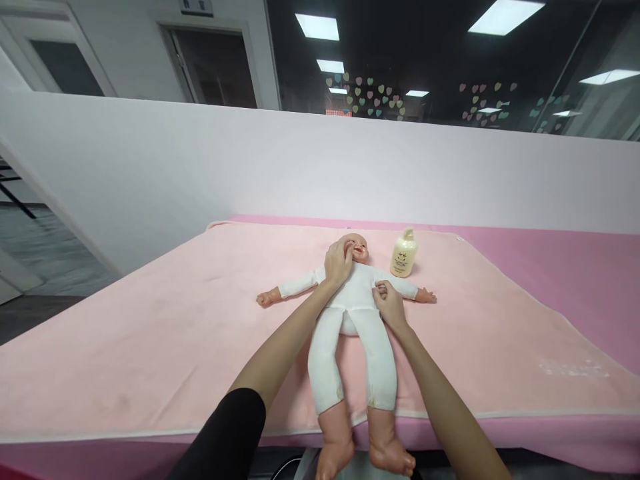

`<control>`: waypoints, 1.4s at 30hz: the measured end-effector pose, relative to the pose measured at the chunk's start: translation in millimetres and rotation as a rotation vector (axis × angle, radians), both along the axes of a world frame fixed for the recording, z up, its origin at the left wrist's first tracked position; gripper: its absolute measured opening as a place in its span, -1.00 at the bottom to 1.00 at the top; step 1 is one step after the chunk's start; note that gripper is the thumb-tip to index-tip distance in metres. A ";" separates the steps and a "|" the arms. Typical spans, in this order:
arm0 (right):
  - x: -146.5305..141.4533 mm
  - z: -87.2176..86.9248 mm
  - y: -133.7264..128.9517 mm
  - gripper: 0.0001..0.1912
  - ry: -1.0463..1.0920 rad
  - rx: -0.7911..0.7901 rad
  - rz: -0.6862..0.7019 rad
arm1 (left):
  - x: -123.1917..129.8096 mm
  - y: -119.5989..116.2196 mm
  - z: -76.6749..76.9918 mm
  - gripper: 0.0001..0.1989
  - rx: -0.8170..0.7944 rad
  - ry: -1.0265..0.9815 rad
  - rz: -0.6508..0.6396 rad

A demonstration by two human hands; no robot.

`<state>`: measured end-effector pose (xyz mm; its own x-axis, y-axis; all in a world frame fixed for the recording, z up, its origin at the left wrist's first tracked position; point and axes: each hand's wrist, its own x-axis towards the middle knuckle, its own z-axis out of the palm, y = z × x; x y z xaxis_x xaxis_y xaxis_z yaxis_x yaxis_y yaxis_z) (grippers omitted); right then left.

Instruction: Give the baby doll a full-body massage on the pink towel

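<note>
A baby doll [357,287] in a white cloth body lies on its back, arms spread and bare feet towards me. My left hand [339,259] lies against the side of its head, the fingers extended over the cheek and covering part of the face. Beside the torso, under the doll's outstretched arm, my right hand [389,303] is curled closed, touching the white sleeve; nothing shows in its fingers. A pale yellow pump bottle [403,257] stands upright just beyond that arm, apart from both hands.
Under the doll a pink towel [165,333] covers most of a pink padded table [560,273]. A white low wall [320,167] runs along the back. The doll's feet hang over the front edge. Dark glass with heart stickers [373,97] rises behind the wall.
</note>
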<state>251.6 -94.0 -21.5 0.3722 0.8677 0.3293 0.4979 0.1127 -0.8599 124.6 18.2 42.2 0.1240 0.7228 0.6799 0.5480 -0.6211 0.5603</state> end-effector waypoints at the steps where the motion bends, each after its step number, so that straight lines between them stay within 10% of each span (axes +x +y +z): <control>1: -0.1 0.7 -0.1 -0.77 -0.015 0.001 0.002 | 2.6 2.7 0.2 -0.75 0.017 -0.001 -0.011; 9: 0.2 7.2 -6.2 -0.75 -0.140 -0.023 0.019 | 4.2 15.2 -10.4 -0.75 0.101 0.005 -0.005; 18: -14.2 39.6 -1.1 -0.71 -0.762 -0.232 -0.336 | -0.7 8.0 -13.6 -0.77 0.010 -0.088 -0.021; 24: -11.6 64.9 66.2 -0.82 -0.233 0.049 -0.280 | -4.2 6.2 -13.0 -0.77 -0.040 -0.104 0.018; 28: -19.7 62.4 121.6 -0.78 0.305 -0.042 -0.269 | -6.9 4.9 -14.5 -0.77 -0.051 -0.097 0.016; 42: -22.8 35.7 161.4 -0.60 0.564 0.092 0.065 | -4.1 40.9 -4.7 -0.77 -0.336 -0.338 0.079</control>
